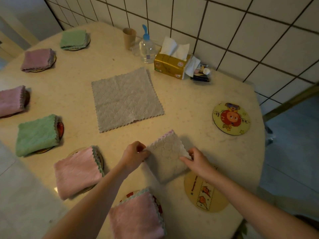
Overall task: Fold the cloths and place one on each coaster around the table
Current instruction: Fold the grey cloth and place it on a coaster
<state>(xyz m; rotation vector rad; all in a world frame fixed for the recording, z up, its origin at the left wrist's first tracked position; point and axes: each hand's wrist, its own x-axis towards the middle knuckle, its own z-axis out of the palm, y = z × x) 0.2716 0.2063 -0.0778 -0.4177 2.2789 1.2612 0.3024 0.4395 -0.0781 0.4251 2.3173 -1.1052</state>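
Grey folded fuzzy cloth (166,159) held by both hands.
Left hand (135,156) and right hand (198,161) fingers pinch its sides, near the surface's (198,94) front edge.

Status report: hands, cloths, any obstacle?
Left hand and right hand pinch folded grey cloth. Two coasters bare. Flat grey cloth waits. Nothing blocking.

On the desk (189,104), an unfolded cloth (126,99) lies flat in the middle. Behind it, by the wall, a cup (129,37) stands left of a bottle (147,48), with a tissue box (172,65) to the right. Six folded cloths on coasters run along the left edge round to the near edge. A folded cloth (166,157) lies near the front, between the left hand (135,155) and right hand (198,162), its near corner overlapping a coaster (205,194). Another coaster (231,119) sits well apart at the right.
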